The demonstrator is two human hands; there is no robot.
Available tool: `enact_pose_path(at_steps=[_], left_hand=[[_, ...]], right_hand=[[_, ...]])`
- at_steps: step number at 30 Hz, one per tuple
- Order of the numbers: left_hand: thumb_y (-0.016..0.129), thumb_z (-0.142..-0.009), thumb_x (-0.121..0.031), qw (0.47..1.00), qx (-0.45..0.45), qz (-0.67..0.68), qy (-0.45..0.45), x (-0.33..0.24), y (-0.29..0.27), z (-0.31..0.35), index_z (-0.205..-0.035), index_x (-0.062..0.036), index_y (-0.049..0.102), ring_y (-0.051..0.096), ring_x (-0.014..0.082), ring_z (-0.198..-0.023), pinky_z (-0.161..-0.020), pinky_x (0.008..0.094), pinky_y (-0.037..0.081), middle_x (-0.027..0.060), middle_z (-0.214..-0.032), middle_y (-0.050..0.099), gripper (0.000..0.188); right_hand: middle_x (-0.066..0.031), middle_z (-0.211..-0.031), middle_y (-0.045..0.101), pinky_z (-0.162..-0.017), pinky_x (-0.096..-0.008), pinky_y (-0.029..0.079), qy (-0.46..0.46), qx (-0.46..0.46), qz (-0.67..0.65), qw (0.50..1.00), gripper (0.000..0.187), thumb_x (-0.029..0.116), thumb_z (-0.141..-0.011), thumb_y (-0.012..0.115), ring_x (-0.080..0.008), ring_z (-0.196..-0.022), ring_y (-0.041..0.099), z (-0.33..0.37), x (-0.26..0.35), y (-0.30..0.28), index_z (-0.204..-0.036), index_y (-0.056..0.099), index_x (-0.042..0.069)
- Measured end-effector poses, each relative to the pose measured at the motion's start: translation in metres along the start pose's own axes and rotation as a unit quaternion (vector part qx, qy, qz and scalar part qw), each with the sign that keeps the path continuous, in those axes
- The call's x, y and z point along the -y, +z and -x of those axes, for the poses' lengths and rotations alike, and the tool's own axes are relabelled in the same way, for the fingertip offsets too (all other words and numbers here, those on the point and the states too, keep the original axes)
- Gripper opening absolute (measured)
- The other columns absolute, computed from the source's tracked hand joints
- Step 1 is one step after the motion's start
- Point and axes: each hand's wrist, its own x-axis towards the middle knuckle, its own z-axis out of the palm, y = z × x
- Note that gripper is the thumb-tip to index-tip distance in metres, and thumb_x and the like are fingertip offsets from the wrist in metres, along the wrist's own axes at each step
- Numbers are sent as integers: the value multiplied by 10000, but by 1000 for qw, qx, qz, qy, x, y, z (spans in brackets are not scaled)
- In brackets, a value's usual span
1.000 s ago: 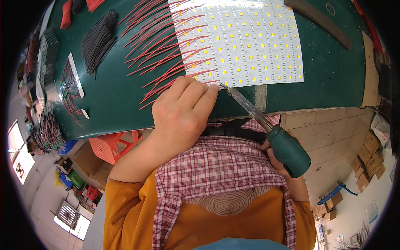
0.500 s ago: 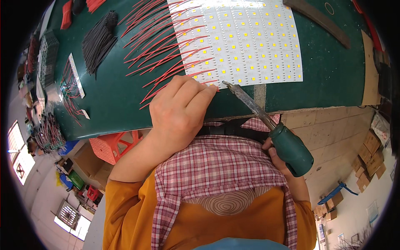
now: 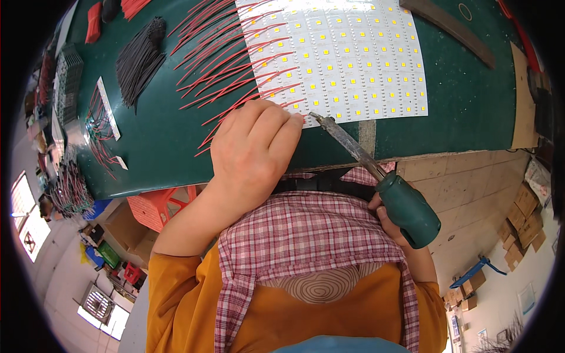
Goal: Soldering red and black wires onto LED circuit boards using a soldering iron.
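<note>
A white LED board (image 3: 376,70) dotted with yellow chips lies on the green bench. Along its left side, thin red wires (image 3: 220,65) stick out in a row, their ends on the board. My left hand (image 3: 250,150) rests over the board's near left corner, fingers pinched on a red wire whose end peeks out by the fingertips. In my right hand (image 3: 391,222), mostly hidden behind the green handle, is a soldering iron (image 3: 409,209). Its tip meets the board's near edge, just right of my left fingertips; whether it touches the wire is too small to tell.
On the green bench (image 3: 159,159), a bundle of black wires (image 3: 140,62) lies left of the board. Farther left are white strips with wires (image 3: 109,109). A dark bar (image 3: 450,29) lies at the far right. Below the bench edge stands a red plastic stool (image 3: 159,209).
The soldering iron has shifted slightly left, its tip now closer to my left fingertips. My left hand has drawn back a little to the left.
</note>
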Motion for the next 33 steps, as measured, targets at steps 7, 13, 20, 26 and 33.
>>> enact_pose_path(at_steps=[7, 13, 20, 26, 33], left_hand=[[702, -653, -16, 999, 30, 19, -5, -4, -1, -5, -939, -17, 709, 631, 230, -799, -659, 319, 534, 59, -822, 619, 286], [702, -651, -20, 999, 31, 13, -4, -5, -2, -6, -942, -13, 710, 632, 229, -802, -659, 320, 538, 61, -834, 618, 292], [703, -654, -18, 1000, 28, 8, 1, -4, -1, -5, -941, -19, 711, 633, 227, -803, -654, 315, 539, 58, -838, 618, 287], [707, -645, -9, 1000, 28, 13, 0, -3, 0, -4, -941, -23, 712, 632, 226, -800, -650, 313, 539, 58, -841, 618, 297], [705, -645, -8, 999, 34, 6, -2, -6, -3, -4, -941, -22, 711, 632, 229, -800, -650, 316, 539, 60, -846, 619, 296]], right_hand=[[-87, -770, 673, -703, -336, 505, -20, -2, 22, 1000, 93, 128, -841, 666, -246, -731, 634, -3, 3, 1, -824, 679, 38], [-77, -775, 677, -688, -332, 501, -9, 8, 32, 999, 46, 84, -807, 655, -240, -719, 625, -10, 11, -3, -814, 680, 45], [-74, -770, 674, -669, -325, 491, 1, -8, 7, 1000, 39, 84, -802, 657, -229, -716, 620, -7, 8, -1, -802, 679, 51], [-62, -773, 657, -684, -304, 477, 22, 27, 72, 997, 164, 203, -887, 671, -186, -723, 602, 1, 11, 0, -878, 666, 39], [-41, -815, 649, -711, -306, 473, 39, 5, 16, 999, 245, 277, -920, 664, -155, -753, 589, 16, -9, 9, -960, 643, 36]])
